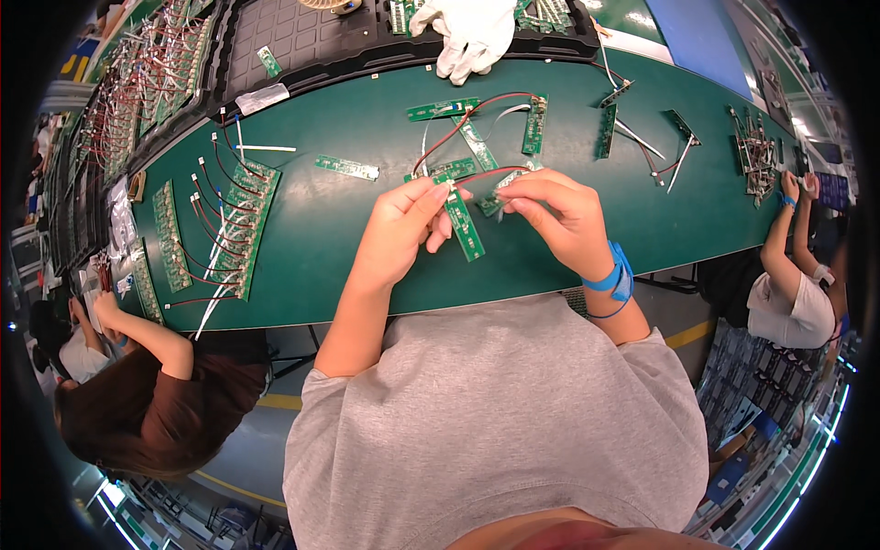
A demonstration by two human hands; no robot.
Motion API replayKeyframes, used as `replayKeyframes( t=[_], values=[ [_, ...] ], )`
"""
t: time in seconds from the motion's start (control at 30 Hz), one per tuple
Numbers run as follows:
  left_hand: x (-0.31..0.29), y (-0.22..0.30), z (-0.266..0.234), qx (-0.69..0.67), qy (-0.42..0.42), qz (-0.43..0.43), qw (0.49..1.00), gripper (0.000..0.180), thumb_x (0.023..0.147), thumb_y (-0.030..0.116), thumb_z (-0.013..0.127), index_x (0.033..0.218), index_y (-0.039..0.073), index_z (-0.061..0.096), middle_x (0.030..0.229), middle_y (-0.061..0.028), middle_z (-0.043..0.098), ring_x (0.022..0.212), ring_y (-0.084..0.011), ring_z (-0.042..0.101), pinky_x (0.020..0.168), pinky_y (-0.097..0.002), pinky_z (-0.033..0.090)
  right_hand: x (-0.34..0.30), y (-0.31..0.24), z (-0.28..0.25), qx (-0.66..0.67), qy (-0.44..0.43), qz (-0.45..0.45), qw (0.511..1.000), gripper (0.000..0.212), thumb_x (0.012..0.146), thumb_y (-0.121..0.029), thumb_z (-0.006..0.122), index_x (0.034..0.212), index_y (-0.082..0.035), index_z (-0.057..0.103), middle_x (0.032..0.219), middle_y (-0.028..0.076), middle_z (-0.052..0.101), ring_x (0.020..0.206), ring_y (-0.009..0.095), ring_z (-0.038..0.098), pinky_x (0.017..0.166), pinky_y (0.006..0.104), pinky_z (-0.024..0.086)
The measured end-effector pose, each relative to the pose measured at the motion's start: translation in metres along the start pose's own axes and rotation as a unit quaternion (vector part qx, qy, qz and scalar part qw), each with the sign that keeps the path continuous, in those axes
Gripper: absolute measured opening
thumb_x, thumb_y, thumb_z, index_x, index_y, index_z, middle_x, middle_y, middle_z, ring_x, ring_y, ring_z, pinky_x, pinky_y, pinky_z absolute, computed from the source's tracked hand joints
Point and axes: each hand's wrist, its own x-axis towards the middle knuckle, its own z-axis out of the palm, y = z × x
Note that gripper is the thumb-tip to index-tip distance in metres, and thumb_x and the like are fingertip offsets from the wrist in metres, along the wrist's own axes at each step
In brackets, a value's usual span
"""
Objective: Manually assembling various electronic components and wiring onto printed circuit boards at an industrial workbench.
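Note:
My left hand [401,227] is closed, thumb and fingers pinching the upper end of a narrow green circuit board [467,231] that slants down to the right. In my right hand [566,220] the fingertips grip a second small circuit board [493,201], partly covered by the fingers. A red and black wire [486,173] spans the gap between the two hands. Just beyond them lie several loose boards, among them an upright strip [535,126], a slanted one [474,142] and one lying crosswise [444,110]. A looping red and black wire joins some of these.
A panel of wired boards [259,229] lies on the green table [339,266] at left, near a single board [346,168]. Wired boards [608,130] sit at right. Behind are a black tray [302,55] and white gloves [467,37]. Co-workers [174,394] sit on both sides.

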Motion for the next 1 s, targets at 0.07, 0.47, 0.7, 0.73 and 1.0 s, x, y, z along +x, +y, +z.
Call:
replayKeyframes(
  t=[0.07,0.47,0.7,0.73,1.0],
  values=[
    [0.0,0.002,-0.002,-0.038,-0.008,-0.012,0.999,0.024,0.091,0.017,0.046,0.095,-0.003,0.058,0.063,-0.0043,0.057,0.051,-0.0095,0.052,0.046,-0.0189,0.037,0.001,0.003,0.002,0.037,0.028,-0.018,0.999,0.006,0.08,-0.001,0.058,0.085,0.0,0.061,0.08,0.007,0.058,0.07,0.014,0.056,0.061,0.0237,0.045],
    [0.003,-0.001,0.005,-0.159,-0.101,-0.016,0.982,0.023,0.087,0.004,0.049,0.107,-0.005,0.042,0.087,-0.0203,0.063,0.083,-0.0276,0.064,0.077,-0.0325,0.05,0.003,-0.007,0.013,0.152,0.042,0.091,0.983,0.008,0.079,-0.002,0.056,0.073,0.001,0.052,0.087,0.006,0.049,0.077,0.011,0.047,0.064,0.0233,0.039],
    [0.004,-0.003,0.007,-0.152,-0.112,-0.011,0.982,0.023,0.087,0.003,0.049,0.108,-0.004,0.041,0.089,-0.0195,0.063,0.086,-0.0271,0.064,0.082,-0.0334,0.049,0.003,-0.011,0.016,0.147,0.068,0.078,0.984,0.008,0.078,0.0,0.056,0.071,0.002,0.052,0.087,0.007,0.051,0.079,0.013,0.05,0.067,0.0242,0.041],
    [0.004,-0.003,0.008,-0.146,-0.111,-0.012,0.983,0.023,0.087,0.003,0.049,0.108,-0.004,0.041,0.09,-0.0192,0.063,0.086,-0.0269,0.064,0.082,-0.0332,0.048,0.003,-0.011,0.016,0.134,0.069,0.074,0.986,0.008,0.078,0.0,0.056,0.071,0.002,0.053,0.086,0.007,0.051,0.079,0.013,0.05,0.067,0.0242,0.041],
    [0.004,-0.003,0.01,-0.135,-0.103,-0.007,0.985,0.022,0.087,0.003,0.049,0.107,-0.005,0.042,0.093,-0.0185,0.062,0.086,-0.0257,0.064,0.08,-0.0321,0.049,0.002,-0.011,0.018,0.108,0.071,0.069,0.989,0.007,0.076,0.001,0.056,0.07,0.002,0.053,0.084,0.007,0.053,0.077,0.014,0.051,0.064,0.0247,0.042]
  ],
)
